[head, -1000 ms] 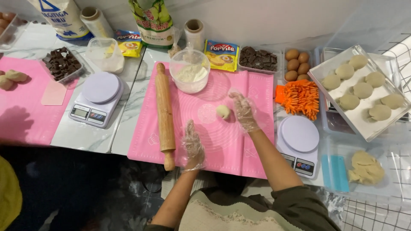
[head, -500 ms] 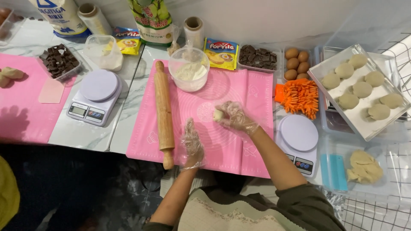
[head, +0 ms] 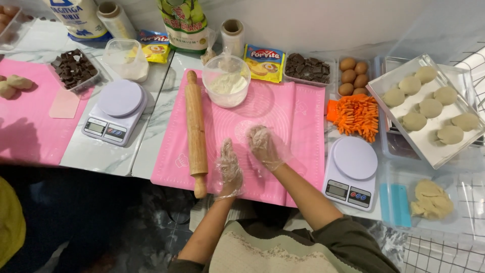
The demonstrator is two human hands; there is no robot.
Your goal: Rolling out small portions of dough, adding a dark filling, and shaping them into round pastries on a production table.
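Pink silicone baking mat (head: 303, 108) lies on the marble tabletop (head: 101, 156), and both hands work over its lower middle in clear plastic gloves. The left hand (head: 228, 169) rests flat on the mat, fingers stretched out and loosely spread, holding nothing, just right of the lower end of the long wooden rolling pin (head: 196, 134). The right hand (head: 263, 146) is curled palm-down over the mat close beside it; whether a piece of dough sits under it cannot be told, since the fingers cover that spot.

Counted: one rolling pin, one clear bowl of white flour (head: 226, 81) at the top of the mat, two white digital kitchen scales (head: 115, 112) (head: 351, 172), one on each side of the mat. Right of the mat, a white tray (head: 404, 139) carries seven flattened rounds of pale dough (head: 420, 107). Six brown eggs (head: 353, 76) sit in a clear box, above an orange pile of small sticks (head: 357, 115). Two trays of dark chocolate chunks (head: 76, 68) (head: 307, 68) stand at the back.
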